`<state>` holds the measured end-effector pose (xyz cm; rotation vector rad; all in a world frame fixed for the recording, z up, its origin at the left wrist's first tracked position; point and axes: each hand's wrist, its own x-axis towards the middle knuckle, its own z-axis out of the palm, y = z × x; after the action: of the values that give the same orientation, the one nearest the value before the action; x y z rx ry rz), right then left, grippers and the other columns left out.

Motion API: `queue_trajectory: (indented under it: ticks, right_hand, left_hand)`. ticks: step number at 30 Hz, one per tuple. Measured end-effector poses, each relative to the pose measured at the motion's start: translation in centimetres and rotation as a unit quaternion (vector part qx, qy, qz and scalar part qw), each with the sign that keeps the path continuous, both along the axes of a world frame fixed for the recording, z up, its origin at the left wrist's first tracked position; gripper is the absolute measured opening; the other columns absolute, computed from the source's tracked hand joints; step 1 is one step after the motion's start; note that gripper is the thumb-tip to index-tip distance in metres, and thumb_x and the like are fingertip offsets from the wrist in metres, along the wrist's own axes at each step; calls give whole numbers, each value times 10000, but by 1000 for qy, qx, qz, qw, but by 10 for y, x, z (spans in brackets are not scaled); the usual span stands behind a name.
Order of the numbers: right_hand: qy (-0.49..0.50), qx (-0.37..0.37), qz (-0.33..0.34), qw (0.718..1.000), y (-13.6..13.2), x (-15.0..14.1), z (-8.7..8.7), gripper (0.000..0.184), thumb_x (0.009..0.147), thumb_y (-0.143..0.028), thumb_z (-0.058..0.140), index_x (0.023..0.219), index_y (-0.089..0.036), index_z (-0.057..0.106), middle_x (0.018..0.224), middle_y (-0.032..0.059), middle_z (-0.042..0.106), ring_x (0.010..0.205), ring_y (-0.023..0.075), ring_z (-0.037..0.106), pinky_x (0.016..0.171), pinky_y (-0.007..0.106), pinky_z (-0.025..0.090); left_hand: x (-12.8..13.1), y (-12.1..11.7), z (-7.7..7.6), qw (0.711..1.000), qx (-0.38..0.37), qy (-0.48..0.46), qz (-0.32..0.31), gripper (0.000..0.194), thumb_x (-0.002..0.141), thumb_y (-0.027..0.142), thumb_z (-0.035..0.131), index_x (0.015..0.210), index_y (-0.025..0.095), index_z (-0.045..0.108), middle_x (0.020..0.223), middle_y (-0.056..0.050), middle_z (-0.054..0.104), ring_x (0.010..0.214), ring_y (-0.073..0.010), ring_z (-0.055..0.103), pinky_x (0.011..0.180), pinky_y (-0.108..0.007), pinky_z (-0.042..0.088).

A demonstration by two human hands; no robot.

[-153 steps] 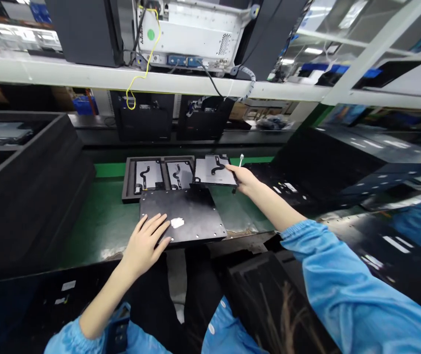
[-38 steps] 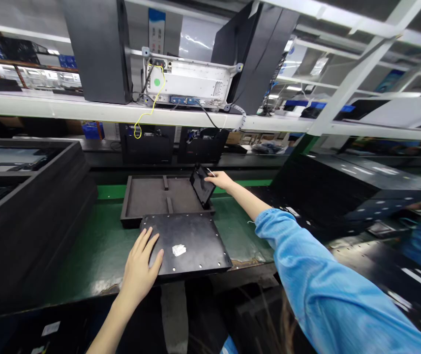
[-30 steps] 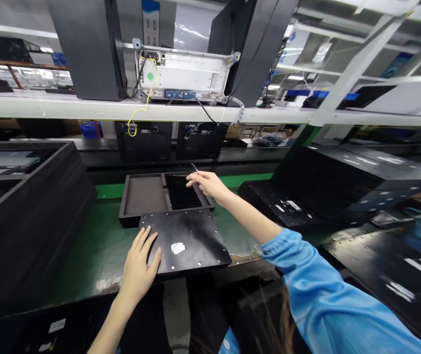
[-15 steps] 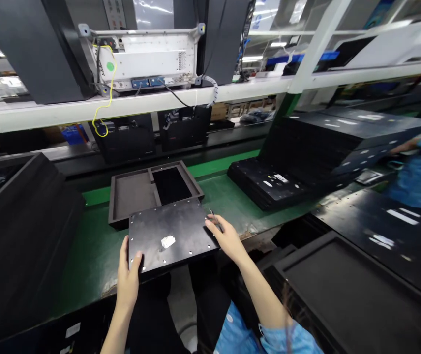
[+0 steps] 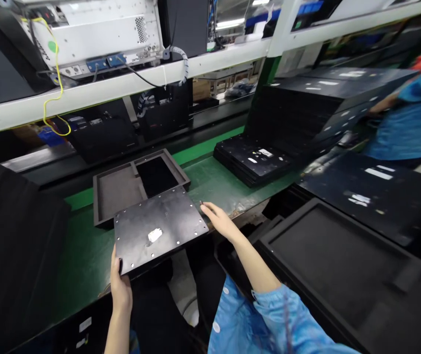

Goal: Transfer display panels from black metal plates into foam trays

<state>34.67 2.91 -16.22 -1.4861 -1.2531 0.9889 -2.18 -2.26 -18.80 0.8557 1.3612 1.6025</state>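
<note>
A black square plate (image 5: 166, 223) with small holes along its rim and a white scrap (image 5: 154, 235) on it lies on the green belt (image 5: 214, 184). My left hand (image 5: 120, 287) grips its near-left corner, thumb on top. My right hand (image 5: 218, 221) rests on the belt just off the plate's right edge, fingers stretched out, with the tip of a thin stick (image 5: 200, 202) showing at the fingertips. Behind the plate stands a black foam tray (image 5: 179, 167) with two compartments. A dark panel (image 5: 156, 175) lies in the right one; the left one is bare.
A low stack of black plates (image 5: 255, 160) lies on the belt to the right, with taller black stacks (image 5: 306, 103) behind it. Black foam trays (image 5: 343, 265) fill the near right, and a dark stack (image 5: 11, 246) the left. A co-worker's blue sleeve (image 5: 409, 123) is far right. A white device (image 5: 96, 34) sits overhead.
My right hand laid the dark panel in the tray's right compartment and drew back to the plate's right edge. My left hand slid from the plate's top to its near-left corner. My view swung right.
</note>
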Motion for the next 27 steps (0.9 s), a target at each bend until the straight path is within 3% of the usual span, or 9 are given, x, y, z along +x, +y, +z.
queue_trajectory:
  ticks: [3,5,9,11,14,16,22,27]
  right_hand:
    - [-125,-13,-17,992,19,6,0,681,1031,-662,610,1542,-213,647,1448,181,662,1329,354,656,1260,574,414]
    - [-132,-4,5,991,27,5,5,696,1036,-661,604,1568,-213,628,1514,191,627,1415,360,609,1292,561,383]
    - [3,68,-9,998,22,-10,7,653,1039,-714,583,1512,-273,675,1602,116,605,1505,309,547,1325,509,365]
    - [136,46,11,990,10,-23,1,633,1025,-744,593,1470,-310,708,1574,66,650,1496,297,564,1319,510,385]
    - [329,-15,50,943,-11,-44,-13,634,1012,-787,576,1442,-350,736,1468,16,736,1480,304,593,1303,517,424]
    - [397,-27,40,916,-19,-56,-18,631,1009,-791,567,1448,-370,735,1409,-7,770,1480,305,596,1300,514,431]
    - [430,-8,9,903,-27,-68,-9,597,963,-752,663,1415,-376,762,1465,-46,737,1553,304,518,1363,492,333]
    - [404,-1,16,915,-67,-71,-17,604,1039,-743,566,1521,-397,676,1644,-58,596,1639,272,392,1404,478,202]
  left_hand:
    - [2,-3,-7,999,7,-23,31,680,1027,674,560,1540,234,634,1627,-53,609,1616,-285,432,1394,-419,263]
    - [1,-3,-10,999,11,-14,35,691,1027,688,552,1530,223,638,1604,-58,626,1605,-285,447,1396,-421,260]
    - [-8,0,-18,1000,-6,-12,23,674,1007,681,596,1499,225,657,1587,-68,636,1605,-288,448,1401,-435,249]
    - [-12,3,-23,1000,-16,-8,20,682,996,698,594,1456,202,679,1525,-86,678,1591,-296,466,1403,-453,243]
    - [-12,7,-29,999,-17,-23,35,654,973,690,591,1361,179,715,1410,-88,734,1558,-305,500,1400,-471,246]
    - [-8,8,-28,997,-20,-42,57,597,957,661,594,1294,188,732,1345,-72,754,1527,-296,530,1392,-465,260]
    - [1,11,-15,990,-35,-95,99,410,883,545,647,1094,203,733,1138,-21,772,1370,-261,636,1370,-452,293]
    - [-11,3,-13,972,-67,-171,147,226,799,422,680,905,222,681,897,12,719,1316,-258,650,1377,-446,276]
